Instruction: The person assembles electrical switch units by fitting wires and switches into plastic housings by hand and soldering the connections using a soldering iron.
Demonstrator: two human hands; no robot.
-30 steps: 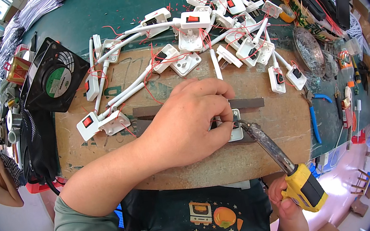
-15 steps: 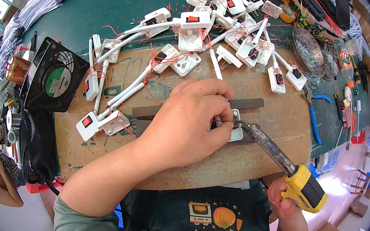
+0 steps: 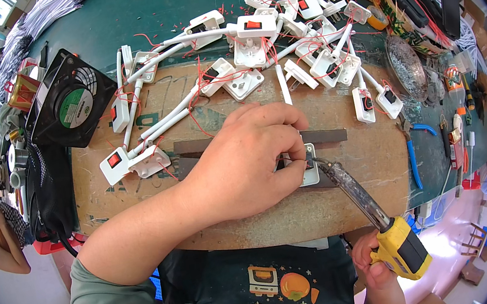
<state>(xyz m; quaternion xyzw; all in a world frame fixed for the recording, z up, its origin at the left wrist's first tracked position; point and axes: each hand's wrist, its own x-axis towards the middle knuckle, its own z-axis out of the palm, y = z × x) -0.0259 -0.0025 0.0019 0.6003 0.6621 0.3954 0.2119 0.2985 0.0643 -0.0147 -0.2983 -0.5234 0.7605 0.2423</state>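
Note:
My left hand (image 3: 257,159) reaches across the board with thumb and forefinger pinched together over an open white switch housing (image 3: 310,175). What the fingertips hold is hidden; a thin dark strand shows in the gap of the hand. The housing lies between dark metal bars (image 3: 330,135), partly covered by my fingers. My right hand (image 3: 373,261) is closed round the yellow and black handle of a soldering iron (image 3: 353,193). Its tip points up and left into the right side of the housing, close to my left fingertips.
Several white switch housings (image 3: 256,25) with cords and red wires lie along the board's far side. A black fan (image 3: 74,100) stands at left. At right are blue-handled pliers (image 3: 414,160) and a round metal dish (image 3: 406,69). The brown board (image 3: 254,230) lies under my hands.
The soldering iron's tip has shifted slightly to the right and up at the housing. My left hand stays in place.

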